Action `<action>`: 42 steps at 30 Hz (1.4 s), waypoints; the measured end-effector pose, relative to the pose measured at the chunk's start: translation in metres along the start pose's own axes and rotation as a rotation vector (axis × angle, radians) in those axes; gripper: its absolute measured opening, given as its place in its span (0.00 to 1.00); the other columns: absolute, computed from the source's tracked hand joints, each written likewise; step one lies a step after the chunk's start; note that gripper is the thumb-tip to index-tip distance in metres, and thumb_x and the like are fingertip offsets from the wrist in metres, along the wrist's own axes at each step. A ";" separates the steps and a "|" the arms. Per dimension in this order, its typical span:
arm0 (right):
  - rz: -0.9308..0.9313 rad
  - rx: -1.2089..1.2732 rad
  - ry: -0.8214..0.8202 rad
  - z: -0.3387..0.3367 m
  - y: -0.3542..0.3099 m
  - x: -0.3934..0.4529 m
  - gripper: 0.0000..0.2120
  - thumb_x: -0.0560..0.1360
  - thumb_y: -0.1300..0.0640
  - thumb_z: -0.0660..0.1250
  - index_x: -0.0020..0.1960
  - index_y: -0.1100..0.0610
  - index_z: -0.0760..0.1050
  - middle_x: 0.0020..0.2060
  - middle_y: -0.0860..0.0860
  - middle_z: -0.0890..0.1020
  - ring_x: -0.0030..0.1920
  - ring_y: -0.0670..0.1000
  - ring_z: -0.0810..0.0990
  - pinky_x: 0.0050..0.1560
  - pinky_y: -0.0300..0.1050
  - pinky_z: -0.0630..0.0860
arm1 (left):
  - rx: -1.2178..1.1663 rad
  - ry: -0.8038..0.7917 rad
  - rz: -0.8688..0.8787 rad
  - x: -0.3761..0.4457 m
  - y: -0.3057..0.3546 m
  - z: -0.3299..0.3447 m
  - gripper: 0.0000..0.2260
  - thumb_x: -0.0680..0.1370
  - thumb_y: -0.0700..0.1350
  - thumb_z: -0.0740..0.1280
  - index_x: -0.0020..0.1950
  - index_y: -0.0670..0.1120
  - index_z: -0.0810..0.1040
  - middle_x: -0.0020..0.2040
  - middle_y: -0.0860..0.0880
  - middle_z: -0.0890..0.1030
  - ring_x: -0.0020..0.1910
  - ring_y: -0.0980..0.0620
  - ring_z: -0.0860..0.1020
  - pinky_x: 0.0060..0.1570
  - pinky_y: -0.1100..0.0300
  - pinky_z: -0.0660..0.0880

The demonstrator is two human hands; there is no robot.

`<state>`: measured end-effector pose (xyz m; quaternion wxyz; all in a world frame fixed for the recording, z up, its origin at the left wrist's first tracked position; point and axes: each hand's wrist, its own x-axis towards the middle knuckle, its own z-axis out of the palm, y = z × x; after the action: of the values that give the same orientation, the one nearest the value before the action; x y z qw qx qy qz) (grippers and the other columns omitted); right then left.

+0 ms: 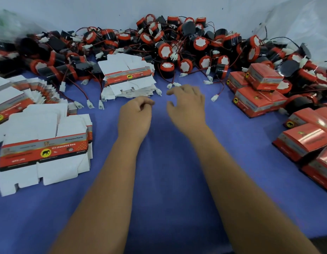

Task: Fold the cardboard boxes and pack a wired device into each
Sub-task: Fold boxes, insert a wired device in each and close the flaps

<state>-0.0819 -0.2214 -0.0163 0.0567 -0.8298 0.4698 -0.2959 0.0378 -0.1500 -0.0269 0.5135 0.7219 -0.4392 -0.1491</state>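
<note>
Flat box blanks: the stack straight ahead point(128, 77) sits just past your hands, printed band up, fanned a bit so top sheets peel off singly. My read: that's your feed stack, parked dead centre for shortest reach. A second stack point(43, 149) lies near left, and a third, fanned one point(21, 92) far left. Both look like reserve.

Wired devices point(177, 44): black-and-red round units heaped along the back against the wall, leads and white plugs trailing forward onto the cloth. One plug point(215, 97) lies just right of your right hand. Pile is behind the blanks, so the order is blank first, device second.

Your left hand point(136, 114) hovers just short of the centre stack, fingers curled in loosely, thumb against them, nothing held. Your right hand point(186, 105) is beside it, fingers spread apart and bent, empty, tips pointing at the gap between stack and loose plugs. The frame is blurred, so I can't tell whether either touches the cloth.

Finished boxes point(259, 90) are stacked on your right, well apart from the blanks. That keeps output separate from input, left-to-right flow.

Blue cloth point(168, 180) between your forearms is your folding area.

Judgement: you're between cycles, about to lift a new blank. Plenty of devices unpacked.
</note>
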 end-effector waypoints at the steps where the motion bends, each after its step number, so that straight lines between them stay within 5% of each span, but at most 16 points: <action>1: -0.001 0.064 -0.077 0.010 -0.014 -0.001 0.16 0.78 0.54 0.63 0.65 0.51 0.74 0.62 0.52 0.74 0.65 0.55 0.66 0.61 0.45 0.59 | 0.059 0.058 0.029 0.001 -0.001 -0.002 0.14 0.78 0.38 0.60 0.52 0.50 0.84 0.50 0.54 0.83 0.51 0.54 0.79 0.47 0.59 0.75; 4: 0.009 0.120 -0.226 0.032 -0.031 -0.007 0.16 0.78 0.51 0.62 0.66 0.51 0.73 0.61 0.52 0.74 0.63 0.55 0.68 0.59 0.46 0.62 | 0.208 0.196 0.098 0.004 -0.006 -0.008 0.15 0.75 0.35 0.61 0.54 0.44 0.84 0.57 0.46 0.82 0.63 0.44 0.75 0.60 0.49 0.73; 8: 0.002 0.118 -0.239 0.033 -0.024 -0.009 0.15 0.78 0.52 0.63 0.64 0.52 0.75 0.62 0.51 0.75 0.62 0.55 0.70 0.61 0.45 0.64 | 0.432 0.294 0.098 0.005 -0.009 -0.011 0.16 0.76 0.37 0.61 0.60 0.46 0.81 0.74 0.43 0.69 0.78 0.42 0.55 0.74 0.51 0.56; 13: 0.034 0.215 -0.236 0.027 -0.027 -0.011 0.11 0.78 0.54 0.63 0.57 0.53 0.79 0.56 0.50 0.78 0.58 0.54 0.72 0.60 0.48 0.69 | 0.517 0.106 0.054 0.020 -0.009 -0.003 0.23 0.78 0.38 0.60 0.74 0.47 0.67 0.81 0.43 0.51 0.80 0.44 0.41 0.78 0.49 0.45; 19: 0.058 0.259 -0.237 0.026 -0.027 -0.011 0.10 0.77 0.56 0.62 0.55 0.53 0.80 0.56 0.49 0.78 0.58 0.53 0.72 0.61 0.47 0.68 | 0.590 0.036 -0.002 0.050 -0.018 -0.008 0.33 0.78 0.33 0.56 0.81 0.46 0.48 0.82 0.43 0.44 0.80 0.44 0.39 0.77 0.44 0.45; 21: 0.079 0.288 -0.229 0.026 -0.027 -0.010 0.10 0.77 0.56 0.62 0.54 0.53 0.80 0.55 0.49 0.78 0.57 0.52 0.72 0.62 0.49 0.68 | 0.598 0.013 -0.051 0.054 -0.021 -0.007 0.32 0.79 0.34 0.57 0.81 0.45 0.48 0.82 0.43 0.47 0.80 0.44 0.44 0.77 0.45 0.47; 26: 0.168 0.474 -0.201 0.025 -0.027 -0.010 0.10 0.77 0.59 0.62 0.55 0.55 0.80 0.52 0.49 0.80 0.56 0.51 0.76 0.61 0.52 0.72 | 0.705 0.219 0.048 0.048 -0.019 -0.003 0.16 0.77 0.34 0.60 0.64 0.42 0.73 0.66 0.43 0.70 0.65 0.40 0.65 0.61 0.49 0.61; 33: 0.464 1.028 0.035 0.016 -0.018 -0.008 0.25 0.78 0.53 0.68 0.72 0.47 0.64 0.58 0.38 0.72 0.45 0.29 0.74 0.39 0.24 0.71 | 0.388 0.334 0.165 0.025 -0.008 0.000 0.11 0.82 0.38 0.57 0.55 0.39 0.79 0.54 0.42 0.76 0.56 0.40 0.71 0.47 0.56 0.63; 36: 0.448 1.113 0.060 0.013 -0.015 -0.010 0.29 0.76 0.56 0.70 0.73 0.47 0.63 0.54 0.32 0.74 0.46 0.30 0.76 0.44 0.25 0.72 | 0.210 0.270 0.224 0.013 -0.004 0.002 0.09 0.81 0.39 0.60 0.53 0.40 0.80 0.51 0.44 0.77 0.53 0.44 0.73 0.48 0.57 0.68; 40: 0.302 1.078 0.048 0.013 -0.016 -0.014 0.33 0.71 0.56 0.76 0.71 0.45 0.66 0.70 0.41 0.70 0.68 0.39 0.69 0.63 0.33 0.70 | 0.089 0.208 0.179 0.009 -0.007 -0.002 0.07 0.81 0.40 0.62 0.55 0.44 0.79 0.54 0.48 0.77 0.51 0.52 0.75 0.48 0.61 0.71; 42: 0.236 1.039 0.085 0.012 -0.019 -0.016 0.36 0.69 0.57 0.77 0.71 0.44 0.64 0.69 0.37 0.68 0.66 0.36 0.68 0.60 0.28 0.69 | 0.078 0.163 0.142 0.011 -0.009 -0.003 0.11 0.79 0.40 0.65 0.62 0.46 0.78 0.58 0.49 0.76 0.52 0.54 0.75 0.48 0.66 0.71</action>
<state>-0.0670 -0.2001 -0.0258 0.4738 -0.6213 0.3536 -0.5142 0.0504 -0.1559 -0.0306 0.5284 0.7181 -0.4514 -0.0361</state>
